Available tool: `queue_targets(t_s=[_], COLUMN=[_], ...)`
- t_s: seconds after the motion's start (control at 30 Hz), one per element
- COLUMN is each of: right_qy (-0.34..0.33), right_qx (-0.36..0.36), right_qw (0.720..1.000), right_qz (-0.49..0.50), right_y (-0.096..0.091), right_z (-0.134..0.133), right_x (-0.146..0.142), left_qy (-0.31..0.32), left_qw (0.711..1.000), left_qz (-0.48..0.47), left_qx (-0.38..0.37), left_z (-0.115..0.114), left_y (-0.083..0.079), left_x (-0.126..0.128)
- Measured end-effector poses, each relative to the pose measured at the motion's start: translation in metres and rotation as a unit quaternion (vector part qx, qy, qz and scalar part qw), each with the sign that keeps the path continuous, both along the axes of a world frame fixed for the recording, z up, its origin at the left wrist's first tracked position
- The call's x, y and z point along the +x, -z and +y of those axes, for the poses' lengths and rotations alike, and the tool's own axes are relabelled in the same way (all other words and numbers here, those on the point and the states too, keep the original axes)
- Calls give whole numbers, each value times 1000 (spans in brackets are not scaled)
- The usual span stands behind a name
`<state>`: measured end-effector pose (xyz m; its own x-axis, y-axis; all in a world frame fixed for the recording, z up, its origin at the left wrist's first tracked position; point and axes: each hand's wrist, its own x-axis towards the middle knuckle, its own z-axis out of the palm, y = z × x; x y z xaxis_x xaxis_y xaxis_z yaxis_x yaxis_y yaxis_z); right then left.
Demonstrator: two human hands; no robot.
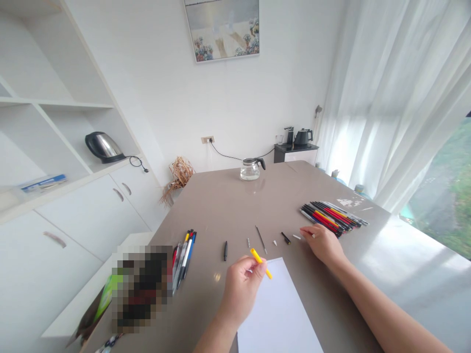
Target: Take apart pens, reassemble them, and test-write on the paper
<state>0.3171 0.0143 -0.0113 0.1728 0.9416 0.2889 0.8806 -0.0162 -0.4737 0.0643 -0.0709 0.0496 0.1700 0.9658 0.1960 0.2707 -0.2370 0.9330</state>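
Observation:
My left hand (245, 284) pinches a yellow pen barrel (256, 256) above the top of a white sheet of paper (281, 314). My right hand (326, 245) rests low over the table, fingers stretched to the left and holding nothing I can see. Just beyond its fingertips lies a small white pen part (297, 237). Leftward from there are a black pen part (286, 238), a small white tip (274, 242), a dark ink refill (261, 239), a spring (248, 242) and a black grip piece (225, 251).
Many pens (331, 216) are bunched beyond my right hand; more pens (185, 257) lie at the left edge. A glass pot (250, 169) stands at the table's far end. White scraps (349, 201) lie at right. A blurred-out patch (143, 289) covers something at left.

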Motion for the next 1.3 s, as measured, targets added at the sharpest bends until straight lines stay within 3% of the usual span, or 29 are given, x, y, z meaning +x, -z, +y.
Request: queue_targets(t_s=[0.77, 0.93, 1.07, 1.3], right_qy=[-32, -12, -52, -218], right_qx=[-18, 3, 24, -7], right_qw=[998, 1000, 989, 908], right_qz=[-53, 6, 135, 358], right_y=[3, -1, -17, -53], right_z=[2, 0, -12, -47], right_x=[-11, -9, -18, -56], left_qy=[17, 25, 20, 39], left_qw=[1000, 999, 998, 993], left_qz=[2, 14, 13, 111], left_qx=[-13, -29, -59, -16], left_z=[1, 2, 1, 1], left_y=[3, 5, 10, 8], left_x=[0, 0, 0, 1])
